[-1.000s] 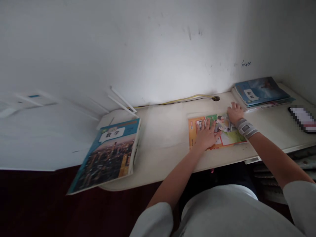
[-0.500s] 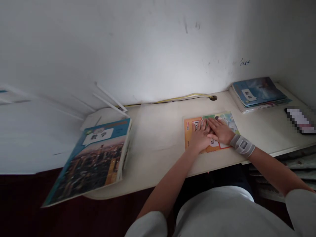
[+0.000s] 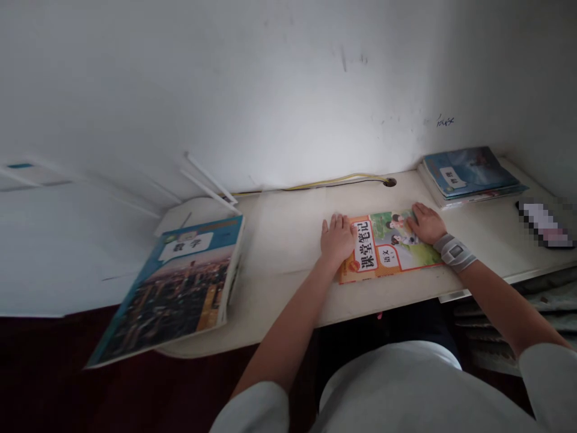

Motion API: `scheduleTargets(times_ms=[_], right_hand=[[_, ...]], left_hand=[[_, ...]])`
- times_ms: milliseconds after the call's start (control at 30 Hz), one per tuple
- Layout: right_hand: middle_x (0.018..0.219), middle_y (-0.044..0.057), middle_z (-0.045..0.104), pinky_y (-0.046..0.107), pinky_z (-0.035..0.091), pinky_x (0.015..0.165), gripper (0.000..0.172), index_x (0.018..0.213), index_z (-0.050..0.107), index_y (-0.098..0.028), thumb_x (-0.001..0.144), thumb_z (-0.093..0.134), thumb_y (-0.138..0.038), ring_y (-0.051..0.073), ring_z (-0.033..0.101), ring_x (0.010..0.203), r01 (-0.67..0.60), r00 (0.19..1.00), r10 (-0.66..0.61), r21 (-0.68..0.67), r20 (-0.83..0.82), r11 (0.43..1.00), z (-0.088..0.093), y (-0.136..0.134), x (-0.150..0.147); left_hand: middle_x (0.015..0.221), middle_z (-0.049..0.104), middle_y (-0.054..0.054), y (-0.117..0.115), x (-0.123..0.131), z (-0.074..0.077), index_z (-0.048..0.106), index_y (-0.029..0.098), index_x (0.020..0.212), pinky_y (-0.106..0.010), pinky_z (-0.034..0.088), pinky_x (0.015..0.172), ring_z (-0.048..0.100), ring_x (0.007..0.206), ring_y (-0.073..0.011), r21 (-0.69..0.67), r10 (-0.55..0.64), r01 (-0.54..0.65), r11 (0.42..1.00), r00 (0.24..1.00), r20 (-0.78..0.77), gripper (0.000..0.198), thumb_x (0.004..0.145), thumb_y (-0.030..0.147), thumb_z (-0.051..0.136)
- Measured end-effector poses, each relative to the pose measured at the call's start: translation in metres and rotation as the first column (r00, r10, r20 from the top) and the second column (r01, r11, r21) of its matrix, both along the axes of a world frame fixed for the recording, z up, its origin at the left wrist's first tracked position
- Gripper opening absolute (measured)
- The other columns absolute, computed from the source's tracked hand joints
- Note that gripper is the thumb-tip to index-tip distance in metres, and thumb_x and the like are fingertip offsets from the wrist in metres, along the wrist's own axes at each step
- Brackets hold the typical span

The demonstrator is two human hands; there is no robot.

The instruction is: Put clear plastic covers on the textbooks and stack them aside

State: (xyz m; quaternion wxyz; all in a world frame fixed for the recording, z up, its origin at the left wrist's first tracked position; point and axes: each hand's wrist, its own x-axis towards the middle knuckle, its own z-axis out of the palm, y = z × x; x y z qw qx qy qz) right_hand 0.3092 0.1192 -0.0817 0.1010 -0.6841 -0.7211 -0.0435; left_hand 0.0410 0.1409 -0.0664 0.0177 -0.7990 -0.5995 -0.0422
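Observation:
An orange and green workbook (image 3: 408, 248) with large Chinese characters and cartoon children on its cover lies closed on the pale desk (image 3: 288, 240). At its left edge rests my left hand (image 3: 338, 239), fingers stretched out, partly over the cover and partly on the desk. My right hand (image 3: 428, 224) lies flat on the workbook's upper right part, its fingers extended. A grey band with a small square face circles my right wrist. Both hands press from above and grip nothing.
Left on the desk is a stack of books topped by a blue textbook (image 3: 175, 282), overhanging the edge. Another book stack (image 3: 471, 174) sits back right, beside a phone (image 3: 543, 222). A yellow cable (image 3: 311, 182) runs along the wall into a desk hole (image 3: 389, 182).
My hands were together over the middle of the workbook; they have slid apart, the left to its left edge and the right to its right side. The cover shows more now.

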Motion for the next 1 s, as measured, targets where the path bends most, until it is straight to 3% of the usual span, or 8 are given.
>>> scheduleTargets(times_ms=[100, 233, 333, 467, 600, 733, 833, 1000], right_hand=[[0.127, 0.017, 0.052, 0.039, 0.033, 0.097, 0.049, 0.124, 0.05, -0.009, 0.089, 0.037, -0.039, 0.026, 0.046, 0.117, 0.14, 0.99, -0.139, 0.045, -0.018, 0.989, 0.003, -0.003, 0.002], [0.112, 0.015, 0.061, 0.042, 0.035, 0.091, 0.044, 0.122, 0.052, -0.014, 0.084, 0.044, -0.034, 0.028, 0.05, 0.108, 0.182, 0.979, -0.173, 0.079, -0.108, 0.98, 0.005, -0.004, 0.0], [0.107, 0.015, 0.06, 0.041, 0.038, 0.089, 0.045, 0.119, 0.055, -0.014, 0.078, 0.049, -0.029, 0.027, 0.052, 0.101, 0.197, 0.92, -0.132, 0.143, -0.369, 0.97, 0.001, 0.003, 0.002], [0.089, 0.011, 0.061, 0.035, 0.045, 0.073, 0.044, 0.111, 0.059, -0.011, 0.073, 0.047, -0.031, 0.019, 0.054, 0.075, 0.216, 0.715, -0.015, 0.202, -0.699, 0.955, 0.0, 0.017, 0.011], [0.065, 0.001, 0.057, 0.03, 0.044, 0.058, 0.044, 0.108, 0.061, -0.013, 0.075, 0.044, -0.038, 0.014, 0.048, 0.057, 0.164, 0.657, 0.051, 0.208, -0.752, 0.964, 0.013, 0.021, 0.017], [0.07, 0.002, 0.061, 0.03, 0.044, 0.06, 0.044, 0.101, 0.063, -0.016, 0.072, 0.051, -0.047, 0.015, 0.05, 0.06, 0.067, 0.494, 0.107, 0.161, -0.863, 0.985, 0.035, 0.012, 0.019], [0.078, 0.003, 0.064, 0.031, 0.045, 0.065, 0.044, 0.094, 0.064, -0.017, 0.066, 0.061, -0.051, 0.015, 0.053, 0.066, 0.009, 0.372, 0.08, 0.089, -0.925, 0.996, 0.052, 0.005, 0.024], [0.071, 0.003, 0.064, 0.029, 0.045, 0.062, 0.047, 0.082, 0.066, -0.016, 0.056, 0.069, -0.055, 0.014, 0.054, 0.062, -0.113, 0.438, -0.013, -0.069, -0.899, 0.991, 0.082, 0.003, 0.04]], left_hand=[[0.131, 0.05, -0.017, 0.002, 0.0, -0.001, 0.046, 0.007, 0.129, -0.046, 0.017, 0.108, 0.033, 0.131, -0.0281, 0.083, 0.049, -0.049, 0.995, 0.999, 0.007, 0.052, 0.092, 0.035, 0.023], [0.124, 0.055, -0.021, 0.001, -0.003, -0.003, 0.047, 0.006, 0.127, -0.048, 0.018, 0.107, 0.038, 0.127, -0.0312, 0.116, 0.091, -0.106, 0.988, 0.988, 0.125, 0.051, 0.09, 0.035, 0.029], [0.123, 0.056, -0.02, 0.004, -0.007, -0.004, 0.045, 0.008, 0.13, -0.048, 0.023, 0.105, 0.04, 0.125, -0.0301, 0.076, 0.078, -0.103, 0.992, 0.958, 0.276, 0.047, 0.089, 0.028, 0.033], [0.124, 0.055, -0.016, 0.016, -0.015, -0.005, 0.043, 0.01, 0.129, -0.039, 0.035, 0.101, 0.046, 0.12, -0.0254, -0.025, 0.134, -0.149, 0.989, 0.79, 0.598, 0.047, 0.084, 0.023, 0.044], [0.129, 0.051, -0.015, 0.026, -0.023, -0.003, 0.04, 0.015, 0.131, -0.037, 0.044, 0.091, 0.054, 0.109, -0.0223, -0.081, 0.187, -0.196, 0.977, 0.617, 0.765, 0.051, 0.082, 0.027, 0.049], [0.115, 0.06, -0.01, 0.024, -0.027, 0.008, 0.039, 0.019, 0.132, -0.029, 0.05, 0.078, 0.061, 0.091, -0.0155, -0.143, 0.156, -0.064, 0.988, 0.446, 0.881, 0.055, 0.08, 0.032, 0.053], [0.108, 0.062, -0.008, 0.02, -0.031, 0.022, 0.049, 0.017, 0.124, -0.027, 0.05, 0.075, 0.062, 0.085, -0.0153, -0.16, 0.125, 0.088, 0.983, 0.318, 0.94, 0.053, 0.074, 0.033, 0.057], [0.09, 0.067, -0.005, 0.024, -0.042, 0.046, 0.064, 0.014, 0.096, -0.028, 0.047, 0.072, 0.061, 0.08, -0.0172, -0.232, 0.14, 0.226, 0.946, 0.36, 0.922, 0.039, 0.065, 0.037, 0.064]])
